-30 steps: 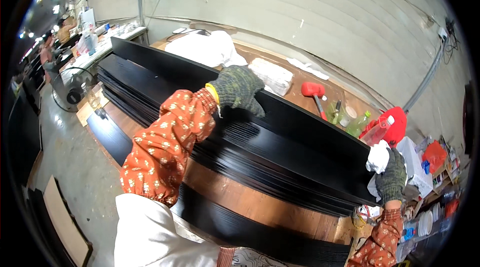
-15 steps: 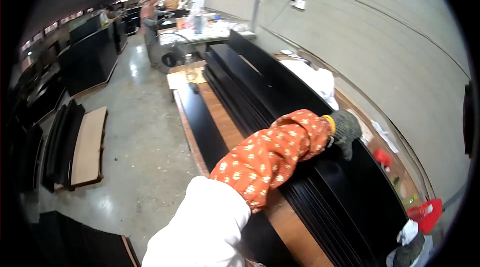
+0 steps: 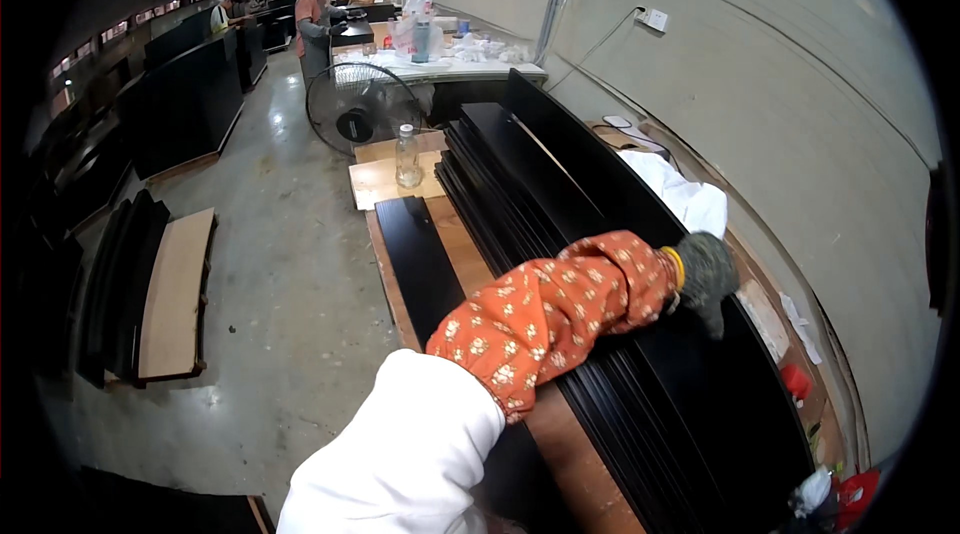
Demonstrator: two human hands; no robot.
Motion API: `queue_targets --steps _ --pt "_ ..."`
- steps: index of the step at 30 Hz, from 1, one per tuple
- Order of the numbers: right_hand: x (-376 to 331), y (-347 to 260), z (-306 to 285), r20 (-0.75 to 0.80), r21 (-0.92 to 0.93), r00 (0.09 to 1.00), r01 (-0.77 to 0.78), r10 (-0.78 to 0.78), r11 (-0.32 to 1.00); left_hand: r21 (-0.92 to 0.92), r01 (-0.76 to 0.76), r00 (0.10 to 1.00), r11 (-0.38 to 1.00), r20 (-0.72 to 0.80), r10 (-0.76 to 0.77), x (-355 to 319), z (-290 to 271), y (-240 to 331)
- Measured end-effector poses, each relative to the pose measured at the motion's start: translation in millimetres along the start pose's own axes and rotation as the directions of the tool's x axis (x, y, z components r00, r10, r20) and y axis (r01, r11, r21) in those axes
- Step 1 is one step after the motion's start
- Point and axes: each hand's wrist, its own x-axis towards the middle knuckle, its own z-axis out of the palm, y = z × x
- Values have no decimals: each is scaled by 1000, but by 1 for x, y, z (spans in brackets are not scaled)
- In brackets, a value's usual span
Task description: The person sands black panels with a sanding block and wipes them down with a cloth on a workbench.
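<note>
My left hand, in a grey knit glove below an orange flowered sleeve, reaches across to the right. It is closed over the upper edge of a long black board, its thumb on the near face. That board is tilted up along the right side of a stack of black boards. At the lower right rim, my right hand, in a dark glove, is closed on a crumpled white cloth by the board's near end; its fingers are mostly in shadow. A single black board lies left of the stack.
The boards rest on a brown wooden table. A glass bottle and a floor fan are at its far end. White sheeting and a red object lie along the wall. More boards stand on the left floor. Other people work farther back.
The view has tilted up and turned slightly, showing more of the far tables. My left hand stays on the board's edge; my right hand sits lower in the picture, still at the cloth.
</note>
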Motion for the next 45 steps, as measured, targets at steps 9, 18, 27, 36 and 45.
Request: queue_targets --steps 9,18,27,36,45 --pt "102 -121 48 114 115 990 -94 81 989 -194 -77 943 978 -332 9 36 48 9" --pt "89 -110 49 41 147 998 -51 45 988 -59 -25 996 998 -91 20 -3 11 12" --pt "43 80 90 -28 183 980 199 -197 963 101 -5 983 995 -182 23 6 27 -5" --pt "174 -104 135 359 547 694 385 -624 743 207 9 952 978 -301 55 -11 39 -9" --pt "162 -125 134 348 534 738 351 -579 769 148 -258 950 955 -141 278 -66 61 9"
